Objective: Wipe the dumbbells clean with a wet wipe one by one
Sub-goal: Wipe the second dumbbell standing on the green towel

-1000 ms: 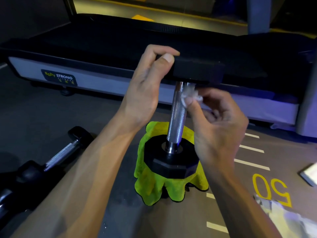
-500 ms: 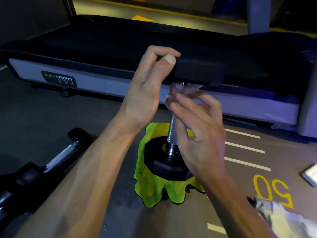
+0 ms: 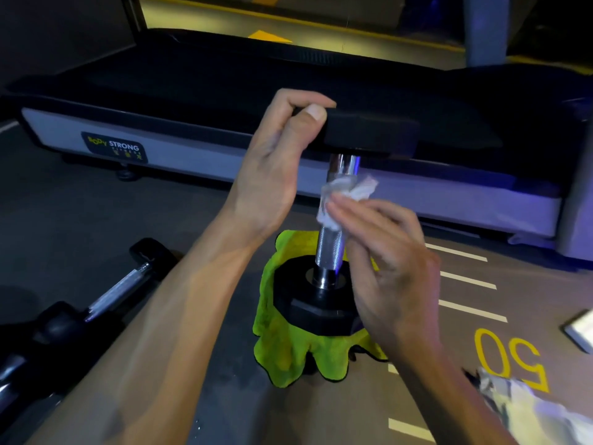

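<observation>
A black dumbbell [image 3: 331, 245] with a chrome knurled handle stands upright on a yellow-green cloth [image 3: 288, 351] on the floor. My left hand [image 3: 272, 168] grips the edge of its top head, thumb on the near side. My right hand [image 3: 385, 261] presses a crumpled white wet wipe [image 3: 343, 194] against the upper part of the handle, fingers wrapped partly round it. The lower head rests on the cloth.
Another dumbbell [image 3: 118, 290] lies on the floor at the left, with more dark weights near the lower left corner. A treadmill deck [image 3: 192, 155] runs across behind. A crinkled wipe pack [image 3: 529, 409] lies at the lower right. A flat white object [image 3: 580, 329] sits at the right edge.
My right hand swung round the handle to the left with the wipe and has come back to the right side, a little lower. The left hand has kept its hold.
</observation>
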A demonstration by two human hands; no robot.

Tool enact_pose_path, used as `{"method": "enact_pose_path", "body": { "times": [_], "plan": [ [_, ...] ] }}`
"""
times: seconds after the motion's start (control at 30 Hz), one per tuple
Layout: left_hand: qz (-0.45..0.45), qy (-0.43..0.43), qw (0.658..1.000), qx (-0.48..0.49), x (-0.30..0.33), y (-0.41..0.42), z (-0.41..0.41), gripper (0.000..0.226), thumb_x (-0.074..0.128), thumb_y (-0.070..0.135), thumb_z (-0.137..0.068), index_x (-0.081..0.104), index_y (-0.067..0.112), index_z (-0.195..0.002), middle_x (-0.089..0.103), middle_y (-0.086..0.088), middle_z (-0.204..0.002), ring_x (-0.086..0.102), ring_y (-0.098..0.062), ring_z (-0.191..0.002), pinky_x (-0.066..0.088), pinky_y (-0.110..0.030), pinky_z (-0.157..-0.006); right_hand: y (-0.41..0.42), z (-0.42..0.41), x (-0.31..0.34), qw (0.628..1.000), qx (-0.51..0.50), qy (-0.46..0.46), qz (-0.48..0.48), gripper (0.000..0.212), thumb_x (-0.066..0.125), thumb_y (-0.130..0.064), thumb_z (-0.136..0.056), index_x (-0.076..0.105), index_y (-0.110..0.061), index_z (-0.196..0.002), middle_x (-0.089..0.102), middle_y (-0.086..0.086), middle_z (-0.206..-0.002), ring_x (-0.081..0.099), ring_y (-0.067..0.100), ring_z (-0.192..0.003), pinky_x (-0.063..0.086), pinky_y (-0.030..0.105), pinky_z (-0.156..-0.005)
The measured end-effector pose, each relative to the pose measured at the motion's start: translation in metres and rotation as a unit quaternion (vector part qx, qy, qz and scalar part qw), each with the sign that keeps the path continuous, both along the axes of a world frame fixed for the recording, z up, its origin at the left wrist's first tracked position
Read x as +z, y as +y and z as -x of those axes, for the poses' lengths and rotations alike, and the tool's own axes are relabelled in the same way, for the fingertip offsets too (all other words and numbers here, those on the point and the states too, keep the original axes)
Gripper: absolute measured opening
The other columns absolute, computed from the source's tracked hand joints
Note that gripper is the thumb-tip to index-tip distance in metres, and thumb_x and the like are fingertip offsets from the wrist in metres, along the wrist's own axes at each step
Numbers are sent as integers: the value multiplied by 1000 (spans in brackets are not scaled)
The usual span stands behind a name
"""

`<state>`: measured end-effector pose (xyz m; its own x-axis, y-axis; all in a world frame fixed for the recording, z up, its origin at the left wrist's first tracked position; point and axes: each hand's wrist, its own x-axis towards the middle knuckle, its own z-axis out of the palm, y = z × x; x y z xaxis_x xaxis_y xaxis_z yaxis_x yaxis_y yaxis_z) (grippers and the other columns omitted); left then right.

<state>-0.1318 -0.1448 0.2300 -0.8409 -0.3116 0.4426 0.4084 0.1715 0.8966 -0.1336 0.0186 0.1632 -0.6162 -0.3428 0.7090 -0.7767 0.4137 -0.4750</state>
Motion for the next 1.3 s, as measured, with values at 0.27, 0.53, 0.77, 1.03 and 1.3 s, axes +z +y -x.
{"method": "enact_pose_path", "body": {
  "times": [0.27, 0.53, 0.77, 1.03, 1.3],
  "plan": [
    [3, 1, 1000, -4, 0, 0, -1, 24, 41, 31, -99, 60, 20, -110, 61, 9, -105, 57, 3, -100, 43, -12, -87, -7, -12, -6, 991, 2, -72, 111, 30, 64, 4, -96, 74, -11, -120, 66, -9, -131, 60, 5, -128, 47, 27, -108],
    [-5, 3, 1000, -14, 1, 1, -1, 22, 41, 28, -100, 59, 20, -109, 61, 14, -99, 57, 6, -94, 44, -12, -84, -19, 2, 4, 966, 9, -163, 200, 40, 60, -7, -102, 58, -26, -137, 66, -8, -132, 64, 5, -122, 51, 25, -103],
    [-20, 6, 999, -40, -1, 0, -5, 22, 41, 28, -98, 59, 22, -108, 60, 11, -102, 55, 3, -93, 41, -10, -82, 4, -11, -12, 968, 5, -238, 86, 21, 53, -27, -107, 70, -34, -116, 76, -3, -91, 71, 12, -81, 57, 39, -71],
    [-22, 10, 999, -37, -2, -3, -5, 22, 40, 28, -98, 60, 25, -106, 62, 16, -103, 56, 2, -93, 42, -14, -84, 11, -29, -9, 967, 35, -235, 89, 30, 58, -23, -104, 70, -45, -119, 72, -26, -88, 57, -3, -69, 44, 21, -61],
    [-42, -7, 999, -22, -3, -10, -1, 23, 39, 33, -95, 61, 32, -100, 64, 27, -94, 57, 5, -92, 41, -17, -85, 19, -24, -9, 979, 45, -201, 9, 13, 81, -15, -86, 81, -26, -92, 66, -12, -106, 65, 1, -103, 46, 10, -88]
  ]
}}
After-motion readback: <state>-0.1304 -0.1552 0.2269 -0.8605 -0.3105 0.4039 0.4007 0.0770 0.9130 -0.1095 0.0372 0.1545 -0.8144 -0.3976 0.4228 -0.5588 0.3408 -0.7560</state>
